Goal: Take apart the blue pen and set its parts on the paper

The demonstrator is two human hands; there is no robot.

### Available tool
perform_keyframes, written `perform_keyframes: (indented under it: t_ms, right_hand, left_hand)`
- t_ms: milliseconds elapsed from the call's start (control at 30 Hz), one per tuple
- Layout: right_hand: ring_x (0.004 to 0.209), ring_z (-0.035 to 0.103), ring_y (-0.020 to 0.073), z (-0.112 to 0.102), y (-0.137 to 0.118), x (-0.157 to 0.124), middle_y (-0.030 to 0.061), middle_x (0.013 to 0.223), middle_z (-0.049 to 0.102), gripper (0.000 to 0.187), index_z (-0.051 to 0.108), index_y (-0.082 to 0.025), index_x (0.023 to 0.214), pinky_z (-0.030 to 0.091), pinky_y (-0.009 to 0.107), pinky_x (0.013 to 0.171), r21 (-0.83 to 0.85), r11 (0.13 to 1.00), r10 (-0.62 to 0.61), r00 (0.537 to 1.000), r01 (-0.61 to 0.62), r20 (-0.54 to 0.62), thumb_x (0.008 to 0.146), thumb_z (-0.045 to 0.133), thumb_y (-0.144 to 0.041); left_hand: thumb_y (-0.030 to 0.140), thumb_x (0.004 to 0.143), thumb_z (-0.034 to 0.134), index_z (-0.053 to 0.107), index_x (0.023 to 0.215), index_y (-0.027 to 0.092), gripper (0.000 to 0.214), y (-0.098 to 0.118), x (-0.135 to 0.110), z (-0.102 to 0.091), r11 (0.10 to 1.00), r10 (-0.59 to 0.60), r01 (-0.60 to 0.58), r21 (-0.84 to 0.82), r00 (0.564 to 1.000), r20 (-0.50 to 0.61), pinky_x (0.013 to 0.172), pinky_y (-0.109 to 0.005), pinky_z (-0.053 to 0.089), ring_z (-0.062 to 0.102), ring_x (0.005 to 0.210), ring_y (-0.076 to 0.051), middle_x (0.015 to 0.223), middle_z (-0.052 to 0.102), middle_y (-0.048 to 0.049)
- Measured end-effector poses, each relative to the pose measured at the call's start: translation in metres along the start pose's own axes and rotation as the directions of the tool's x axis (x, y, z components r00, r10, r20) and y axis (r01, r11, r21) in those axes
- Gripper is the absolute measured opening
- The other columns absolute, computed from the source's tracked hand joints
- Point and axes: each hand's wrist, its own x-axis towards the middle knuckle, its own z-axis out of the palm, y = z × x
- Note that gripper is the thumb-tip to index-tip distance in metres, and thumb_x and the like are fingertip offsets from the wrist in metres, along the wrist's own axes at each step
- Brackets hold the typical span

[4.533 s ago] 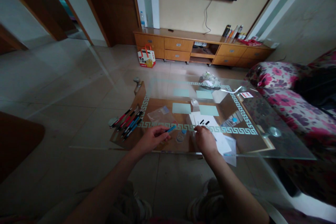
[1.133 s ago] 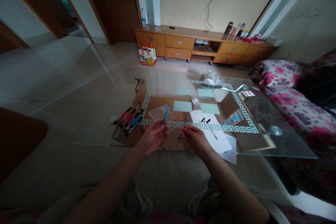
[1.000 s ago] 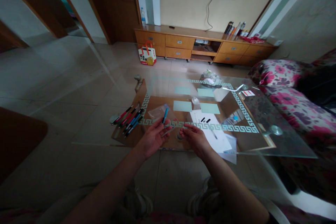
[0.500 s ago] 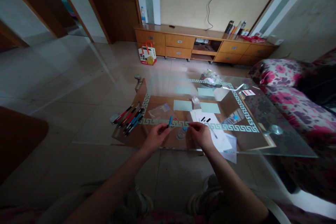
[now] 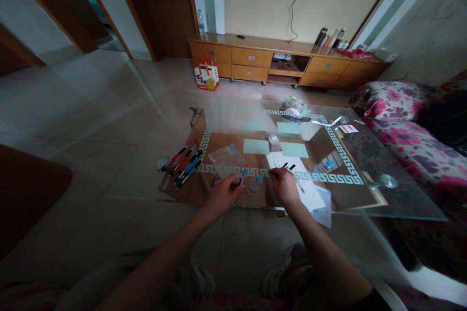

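Note:
My left hand [image 5: 226, 191] is closed on a blue pen [image 5: 243, 175], which stands tilted up from between thumb and fingers. To its right my right hand [image 5: 285, 186] is pinched, fingertips together; whatever it holds, if anything, is too small to make out. Both hands are over the near edge of the glass table [image 5: 204, 196], a short gap apart. A clear item with a blue cap [image 5: 259, 179] shows between them. Left of the hands lies a pile of red, black and blue pens [image 5: 184, 167]. White paper [image 5: 309, 193] lies by my right hand, with small black pieces [image 5: 292, 167] near its fingers.
A clear plastic bag [image 5: 228, 155] lies beyond my left hand. Another clear item with a blue cap [image 5: 330, 163] is at the right. A filled plastic bag [image 5: 294, 107] sits at the table's far side. A flowered sofa [image 5: 397, 129] borders the right.
The blue pen has turned in my left hand and less of its blue part shows. Both hands appear slightly further right, as the whole view has shifted a little.

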Motion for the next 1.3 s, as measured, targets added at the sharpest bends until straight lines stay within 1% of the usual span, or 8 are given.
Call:
perform_keyframes:
  t_ms: [267,433,633,767,867,1000,1100,1300]
  right_hand:
    - [0.081,0.066,0.0215,0.004,-0.001,0.002,0.0108,0.090,0.073,0.025,0.075,-0.017,0.095,0.046,0.030,0.080,0.004,1.000,0.002,1.000,-0.002,-0.029,0.087,0.051,-0.019]
    - [0.083,0.068,0.0231,-0.010,-0.008,-0.001,0.0118,0.091,0.074,0.026,0.073,-0.016,0.098,0.046,0.031,0.079,0.048,0.999,0.014,0.997,-0.010,-0.075,0.088,0.049,-0.020]
    - [0.077,0.067,0.0208,-0.026,-0.013,-0.006,0.0091,0.087,0.075,0.023,0.073,-0.017,0.093,0.046,0.029,0.074,0.054,0.998,0.028,0.999,-0.026,-0.033,0.086,0.052,-0.020]
    - [0.076,0.067,0.0200,-0.031,-0.014,-0.007,0.0080,0.084,0.075,0.020,0.073,-0.018,0.092,0.045,0.028,0.072,0.049,0.998,0.034,0.999,-0.034,-0.002,0.086,0.054,-0.019]
    - [0.078,0.068,0.0198,-0.035,-0.017,-0.008,0.0077,0.085,0.075,0.019,0.074,-0.018,0.091,0.045,0.027,0.072,0.029,0.999,0.044,0.998,-0.046,0.037,0.087,0.055,-0.021]
    - [0.078,0.068,0.0183,-0.040,-0.021,-0.010,0.0065,0.086,0.075,0.019,0.074,-0.017,0.093,0.045,0.025,0.072,0.010,0.999,0.035,0.996,-0.036,0.087,0.088,0.056,-0.022]
    - [0.077,0.067,0.0169,-0.045,-0.023,-0.012,0.0062,0.084,0.075,0.018,0.073,-0.017,0.096,0.045,0.024,0.071,-0.013,1.000,0.019,0.993,-0.017,0.116,0.088,0.057,-0.022]
    - [0.076,0.066,0.0161,-0.059,-0.016,-0.026,0.0069,0.085,0.073,0.017,0.070,-0.017,0.090,0.043,0.023,0.072,-0.098,0.995,0.002,0.979,0.018,0.203,0.090,0.054,-0.023]
  left_hand:
    - [0.032,0.087,0.062,0.067,0.112,0.022,0.027,0.004,0.008,0.015,0.994,0.040,-0.034,0.102,0.998,-0.054,0.071,-0.028,0.045,0.060,0.070,-0.017,0.078,0.067,-0.0015]
    - [0.032,0.089,0.059,0.070,0.109,0.024,0.024,0.008,0.017,0.029,0.993,0.056,-0.045,0.112,0.994,-0.094,0.079,-0.031,0.045,0.063,0.083,-0.020,0.092,0.071,-0.0056]
    - [0.033,0.089,0.061,0.071,0.106,0.024,0.022,0.016,0.025,0.039,0.978,0.061,-0.054,0.202,0.998,-0.028,0.079,-0.031,0.045,0.063,0.085,-0.022,0.094,0.071,-0.0061]
    - [0.035,0.089,0.061,0.070,0.110,0.022,0.027,0.020,0.033,0.035,0.967,0.099,-0.103,0.233,0.995,0.029,0.083,-0.033,0.047,0.064,0.090,-0.024,0.103,0.070,-0.0091]
    - [0.034,0.089,0.059,0.070,0.113,0.022,0.028,0.023,0.036,0.028,0.952,0.113,-0.154,0.264,0.980,0.165,0.087,-0.035,0.048,0.064,0.092,-0.023,0.106,0.067,-0.0094]
    - [0.031,0.090,0.057,0.055,0.135,0.025,0.046,0.027,0.032,0.017,0.919,0.121,-0.210,0.333,0.955,0.270,0.099,-0.036,0.046,0.059,0.110,-0.024,0.124,0.060,-0.0096]
    - [0.031,0.087,0.060,0.050,0.138,0.022,0.053,0.030,0.025,0.011,0.888,0.076,-0.185,0.421,0.962,0.263,0.099,-0.037,0.046,0.059,0.110,-0.025,0.126,0.057,-0.0113]
    - [0.029,0.087,0.059,0.060,0.113,0.019,0.028,0.038,0.019,0.008,0.825,0.068,-0.145,0.547,0.985,0.159,0.093,-0.037,0.047,0.059,0.102,-0.024,0.113,0.058,-0.0101]
